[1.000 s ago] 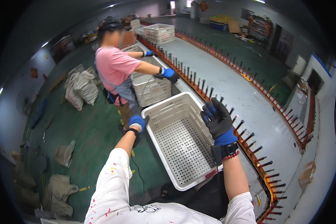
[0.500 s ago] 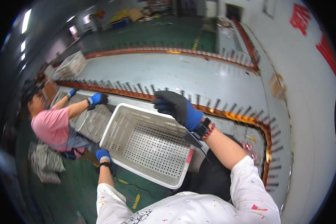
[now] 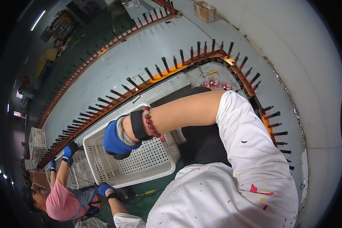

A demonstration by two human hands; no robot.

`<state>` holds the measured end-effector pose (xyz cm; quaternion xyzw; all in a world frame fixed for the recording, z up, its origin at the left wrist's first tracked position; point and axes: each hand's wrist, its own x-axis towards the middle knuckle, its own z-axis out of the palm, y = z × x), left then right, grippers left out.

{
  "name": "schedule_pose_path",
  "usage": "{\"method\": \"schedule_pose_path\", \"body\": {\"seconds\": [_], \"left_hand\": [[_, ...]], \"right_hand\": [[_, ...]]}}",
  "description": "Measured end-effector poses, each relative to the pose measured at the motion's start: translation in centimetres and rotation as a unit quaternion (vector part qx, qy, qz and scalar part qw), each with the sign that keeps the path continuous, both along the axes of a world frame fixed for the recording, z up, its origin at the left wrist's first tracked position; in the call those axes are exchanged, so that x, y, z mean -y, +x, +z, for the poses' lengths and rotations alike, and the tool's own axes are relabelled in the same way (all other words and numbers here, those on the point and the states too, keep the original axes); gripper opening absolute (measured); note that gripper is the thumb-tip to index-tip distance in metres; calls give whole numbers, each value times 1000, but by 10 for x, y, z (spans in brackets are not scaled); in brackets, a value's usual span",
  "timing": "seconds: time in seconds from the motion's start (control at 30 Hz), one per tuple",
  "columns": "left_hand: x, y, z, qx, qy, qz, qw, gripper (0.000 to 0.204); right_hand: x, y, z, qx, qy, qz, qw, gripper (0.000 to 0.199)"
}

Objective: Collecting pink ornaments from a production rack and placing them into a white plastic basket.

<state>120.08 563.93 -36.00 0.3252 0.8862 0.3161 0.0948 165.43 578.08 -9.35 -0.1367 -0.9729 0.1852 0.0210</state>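
Note:
A white perforated plastic crate (image 3: 140,161) stands tilted in front of me, with no contents visible in the part I can see. My left hand (image 3: 105,189), in a blue and black glove, grips the crate's near left corner at the rim. My right hand (image 3: 119,138), gloved likewise, hangs over the crate's opening. Its back faces me, so its fingers are mostly hidden, and whatever they might hold cannot be seen. A black strap and a red bead bracelet (image 3: 150,121) circle my right wrist.
Along the conveyor rail (image 3: 167,74) stand several dark upright pegs, curving round to my right. Pink shiny round pieces (image 3: 214,81) and a yellow-handled tool (image 3: 210,73) lie inside the bend. A co-worker in pink (image 3: 64,201) works at another crate (image 3: 81,169) on the left. A cardboard box (image 3: 205,11) sits by the wall.
The view has swung to the right. My right hand has come down from above the rail to over the crate. My left hand stays at the crate's corner.

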Motion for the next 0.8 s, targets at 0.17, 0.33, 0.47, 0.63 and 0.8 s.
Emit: {"method": "schedule_pose_path", "body": {"seconds": [0.17,0.33,0.47,0.63,0.8], "left_hand": [[3,17,19,-67,-49,12,996,41],[15,-12,23,102,70,37,992,43],[0,6,24,117,24,14,993,36],[-4,53,61,-34,-67,-110,991,44],[-50,46,68,35,-128,-250,959,48]], "right_hand": [[19,5,-4,111,116,48,986,23],[39,8,4,85,83,75,990,26],[48,17,-25,-1,76,86,993,20],[50,21,-25,129,42,102,986,26],[56,10,-19,99,-19,94,990,29]]}}
